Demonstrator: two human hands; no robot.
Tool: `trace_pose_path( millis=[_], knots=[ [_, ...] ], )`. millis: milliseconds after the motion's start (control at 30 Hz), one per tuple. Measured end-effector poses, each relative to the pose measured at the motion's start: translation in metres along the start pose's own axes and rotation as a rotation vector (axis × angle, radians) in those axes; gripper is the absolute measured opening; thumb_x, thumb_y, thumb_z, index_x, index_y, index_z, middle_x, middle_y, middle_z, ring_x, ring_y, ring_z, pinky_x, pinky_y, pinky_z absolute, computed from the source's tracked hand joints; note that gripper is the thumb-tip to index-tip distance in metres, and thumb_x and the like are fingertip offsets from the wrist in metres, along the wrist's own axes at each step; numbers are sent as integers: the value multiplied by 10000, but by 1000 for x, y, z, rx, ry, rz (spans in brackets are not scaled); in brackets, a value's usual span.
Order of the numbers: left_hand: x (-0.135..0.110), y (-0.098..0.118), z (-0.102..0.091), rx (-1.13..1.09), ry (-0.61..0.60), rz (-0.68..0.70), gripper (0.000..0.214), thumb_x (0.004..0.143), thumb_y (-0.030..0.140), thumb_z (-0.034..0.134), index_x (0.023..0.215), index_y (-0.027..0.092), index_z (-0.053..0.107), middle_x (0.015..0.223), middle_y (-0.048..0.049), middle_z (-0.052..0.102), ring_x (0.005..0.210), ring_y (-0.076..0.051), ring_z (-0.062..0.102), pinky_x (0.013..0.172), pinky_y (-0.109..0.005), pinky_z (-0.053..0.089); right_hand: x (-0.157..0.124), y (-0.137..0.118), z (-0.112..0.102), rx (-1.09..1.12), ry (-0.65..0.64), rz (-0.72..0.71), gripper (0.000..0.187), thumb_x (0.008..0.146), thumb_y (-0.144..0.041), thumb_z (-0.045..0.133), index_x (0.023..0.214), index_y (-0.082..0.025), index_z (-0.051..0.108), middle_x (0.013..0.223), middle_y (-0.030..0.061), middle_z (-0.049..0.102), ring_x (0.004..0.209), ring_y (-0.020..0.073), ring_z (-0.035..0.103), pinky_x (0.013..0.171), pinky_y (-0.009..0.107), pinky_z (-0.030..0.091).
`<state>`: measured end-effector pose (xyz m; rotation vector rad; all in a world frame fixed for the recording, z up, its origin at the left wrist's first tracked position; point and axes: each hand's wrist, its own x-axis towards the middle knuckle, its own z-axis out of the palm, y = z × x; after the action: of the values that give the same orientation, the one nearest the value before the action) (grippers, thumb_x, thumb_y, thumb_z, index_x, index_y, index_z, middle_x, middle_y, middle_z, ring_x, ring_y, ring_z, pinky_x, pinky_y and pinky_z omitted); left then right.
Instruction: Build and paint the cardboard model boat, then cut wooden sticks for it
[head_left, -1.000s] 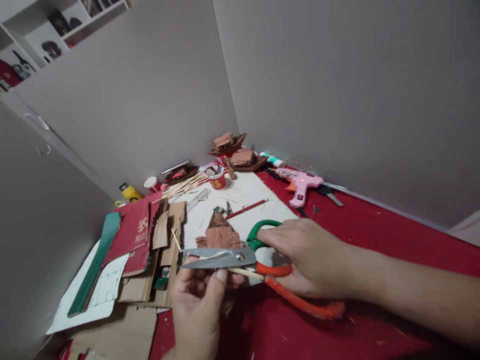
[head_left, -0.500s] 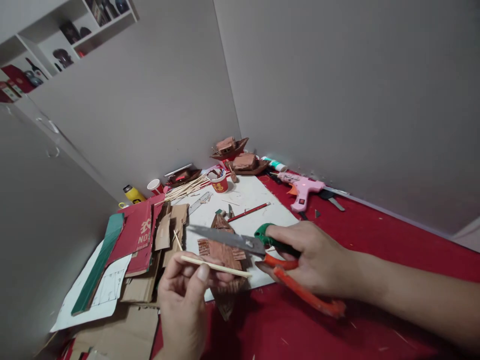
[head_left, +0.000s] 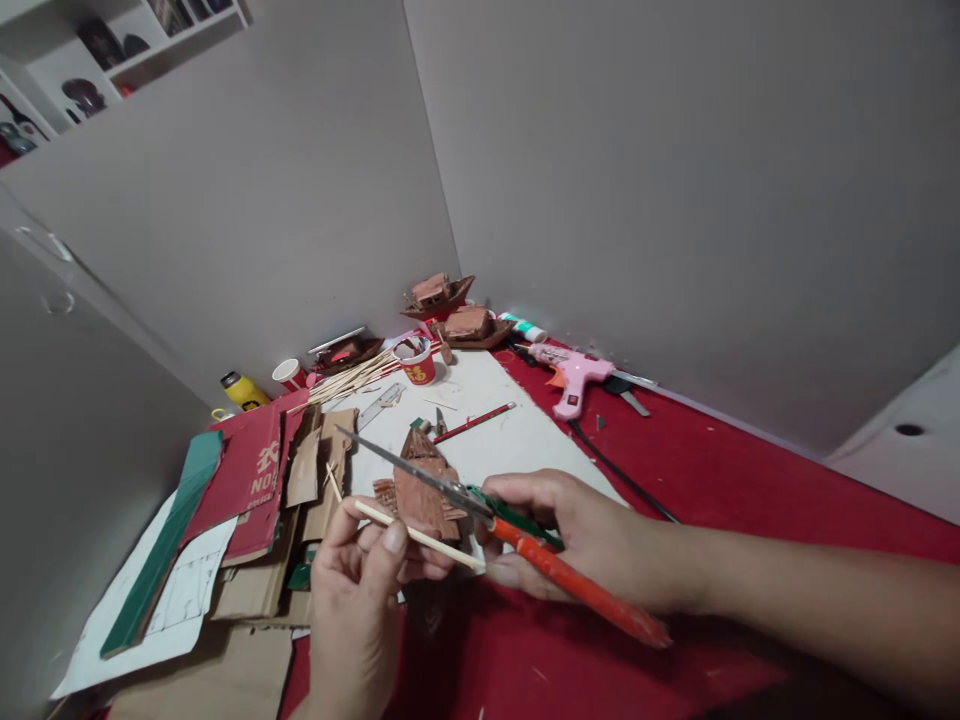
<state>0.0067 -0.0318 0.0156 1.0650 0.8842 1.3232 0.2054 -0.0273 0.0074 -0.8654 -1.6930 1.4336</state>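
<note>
My left hand [head_left: 367, 570] is closed on a thin pale wooden stick [head_left: 431, 542], pinched between thumb and fingers and slanting down to the right. My right hand [head_left: 577, 540] grips scissors [head_left: 420, 470] with one green and one orange handle; their blades point up and left, above the stick. My right thumb is at or very near the stick's right end; whether it touches cannot be made out. Beneath the hands lies a brown model boat part [head_left: 424, 490] with ribbed wood-like pieces, partly hidden by the scissors and my left hand.
A pink glue gun [head_left: 574, 375] lies at the right on the red cloth [head_left: 720, 470]. Cardboard sheets [head_left: 255, 580] and a red box piece [head_left: 240, 470] are stacked at left. Behind are a red cup [head_left: 417, 368], sticks [head_left: 352, 375], a pencil [head_left: 476, 422] and brown model boats [head_left: 469, 328].
My right hand has moved slightly left and turned, bringing the scissors edge-on with blades now together. The stick tilts more steeply down to the right. The whole view has shifted a little.
</note>
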Motion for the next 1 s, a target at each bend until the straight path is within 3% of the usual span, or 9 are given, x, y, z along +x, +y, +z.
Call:
trace_pose_path(
  millis=[167,367,567,767,1000],
  knots=[
    [0,-7,-1,35,13,-9,205,733,257,765,794,187,582,684,16,682,577,-115,648,583,-236,563,-2,0,-1,154,-62,22,177,734,-217,662,842,-156,537,767,20,649,652,107,565,624,215,467],
    [-3,-11,-2,60,-48,-41,150,768,229,731,820,199,593,705,15,690,600,-123,665,592,-241,555,-3,-4,1,185,-57,63,174,679,-111,635,801,-162,522,680,-23,614,541,64,508,525,170,418],
    [-1,-3,-5,56,-103,-106,157,811,317,686,795,164,655,632,-9,682,561,-121,648,580,-229,529,-1,-2,-1,186,-7,-30,137,725,-132,624,819,-159,528,683,-37,573,560,60,497,520,161,406],
    [-4,-2,-3,180,-252,-205,168,797,308,706,756,159,639,560,-14,677,472,-110,619,506,-203,476,-3,-4,-4,260,156,-24,242,758,-304,675,848,-170,496,586,-71,498,462,51,411,433,161,343],
    [-18,-9,6,256,-409,-359,306,786,445,688,803,140,686,476,-21,622,407,-77,536,442,-169,378,-3,-3,-1,221,78,-54,214,744,-245,669,859,-164,508,634,-61,514,472,39,381,436,151,326]
  ],
)
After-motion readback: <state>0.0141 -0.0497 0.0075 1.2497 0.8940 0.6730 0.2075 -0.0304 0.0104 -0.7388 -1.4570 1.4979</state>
